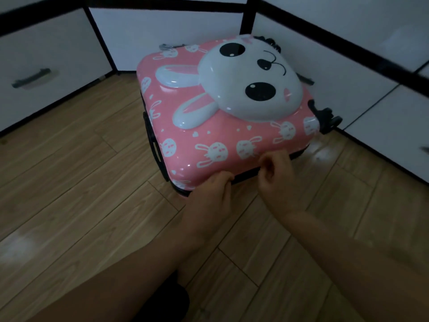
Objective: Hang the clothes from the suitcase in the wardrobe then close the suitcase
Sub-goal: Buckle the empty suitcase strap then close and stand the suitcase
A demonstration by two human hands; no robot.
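The glossy pink hard-shell suitcase [222, 126], moulded with a domed white rabbit face, lies flat and closed on the wood-grain plank floor [69, 182] beside white drawer fronts [46, 66], while the left hand [213, 189] and right hand [277, 175] curl their fingers at its dark near seam, perhaps pinching a zip pull.

Suitcase [222, 117] flat on floor [69, 182], at 12 o'clock. Drawer fronts [41, 66] behind, 10 to 2 o'clock. Both hands at its 6 o'clock edge.

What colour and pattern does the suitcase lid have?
Pink with small white rabbit heads and one large raised white rabbit face; head view shows the suitcase lid best.
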